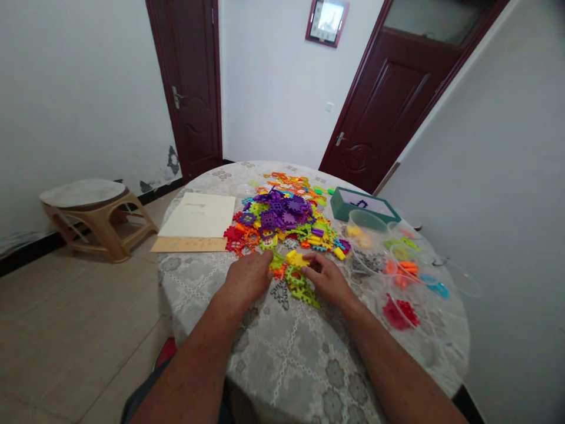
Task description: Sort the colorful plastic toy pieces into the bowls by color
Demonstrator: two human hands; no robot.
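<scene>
At the lower middle of the frame, the left hand (248, 277) and right hand (324, 278) rest on a lace tablecloth (282, 377), their fingers just beside a yellow plastic toy piece (295, 258), with green plastic pieces (301, 287) below it and a colorful heap of toy pieces (278, 215) just above.

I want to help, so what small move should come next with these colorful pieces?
Probably the right hand should lift the yellow plastic piece into the clear bowl that holds yellow pieces. That piece lies right by its fingers, and its color matches the bowl's pieces.
</scene>
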